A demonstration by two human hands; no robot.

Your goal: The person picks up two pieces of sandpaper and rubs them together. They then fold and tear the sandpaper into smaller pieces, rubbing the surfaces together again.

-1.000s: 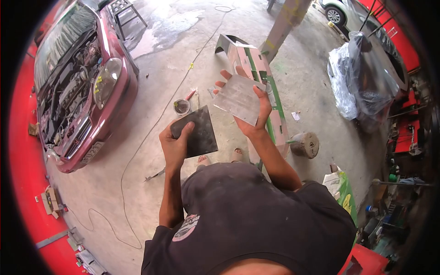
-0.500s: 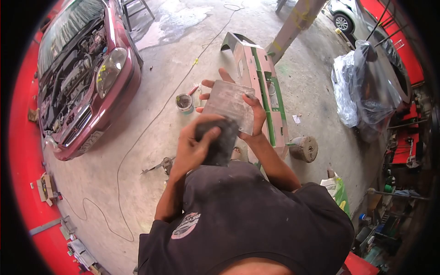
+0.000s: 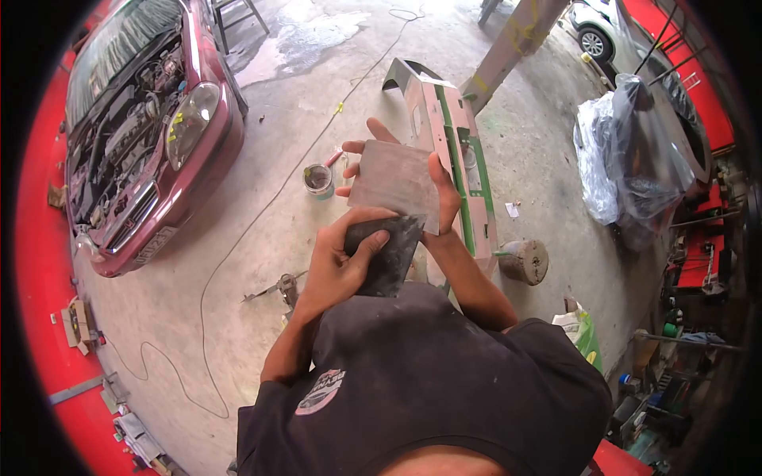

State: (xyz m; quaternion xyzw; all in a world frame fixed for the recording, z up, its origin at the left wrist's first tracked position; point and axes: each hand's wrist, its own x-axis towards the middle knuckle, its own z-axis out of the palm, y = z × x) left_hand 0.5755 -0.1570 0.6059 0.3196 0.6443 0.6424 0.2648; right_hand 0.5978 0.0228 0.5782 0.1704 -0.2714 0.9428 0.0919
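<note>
My left hand [image 3: 341, 258] pinches a dark, thin sheet [image 3: 389, 258] with dusty marks, thumb on top; I cannot make out its exact kind. Its upper edge meets or overlaps the lower edge of a flat, grey-brown plate [image 3: 393, 182]. My right hand [image 3: 444, 194] supports this plate from behind, with its thumb along the right edge and its spread fingertips showing past the left edge. Just beyond those fingertips, an open can [image 3: 319, 179] with grey contents stands on the floor beside a red tube [image 3: 334, 157].
A pink and green car bumper [image 3: 452, 159] stretches along the floor ahead, near a post [image 3: 516, 47] and a round block [image 3: 524, 262]. At left is a maroon car [image 3: 198, 159] with its engine exposed. A cable [image 3: 262, 214] crosses the concrete. Plastic sheeting [image 3: 635, 159] hangs at right.
My left hand and the dark sheet have shifted slightly down and right, and the sheet is less blurred. My right thumb has moved from the plate's face to its edge.
</note>
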